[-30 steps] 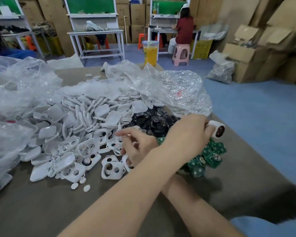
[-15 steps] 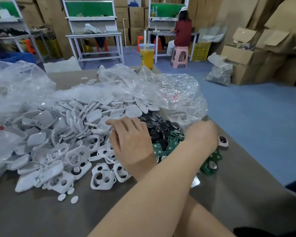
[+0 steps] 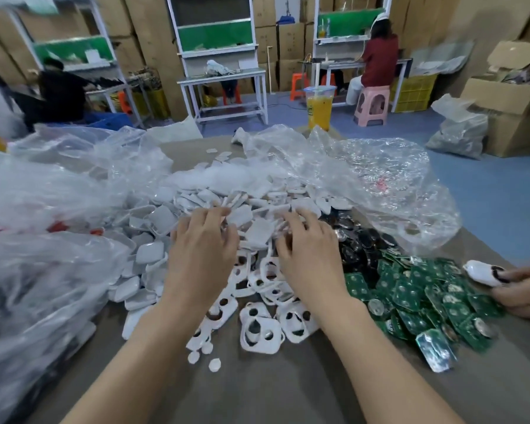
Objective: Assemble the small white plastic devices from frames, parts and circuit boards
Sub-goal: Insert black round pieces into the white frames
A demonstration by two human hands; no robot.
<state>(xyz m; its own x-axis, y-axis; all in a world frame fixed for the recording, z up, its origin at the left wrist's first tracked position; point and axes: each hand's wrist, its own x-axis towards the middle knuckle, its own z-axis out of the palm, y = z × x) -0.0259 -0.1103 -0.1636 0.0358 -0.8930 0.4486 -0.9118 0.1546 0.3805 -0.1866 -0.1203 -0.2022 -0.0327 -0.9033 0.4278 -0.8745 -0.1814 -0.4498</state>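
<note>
My left hand (image 3: 201, 254) and right hand (image 3: 308, 255) rest palm-down, fingers spread, gripping nothing, on the white frames (image 3: 259, 327) heaped mid-surface. Green circuit boards (image 3: 416, 295) lie at three o'clock of my right hand.

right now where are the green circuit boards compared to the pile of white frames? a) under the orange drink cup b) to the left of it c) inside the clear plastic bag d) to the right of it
d: the green circuit boards lie heaped on the table to the right of the white frames, past the right hand, out in the open.
</note>
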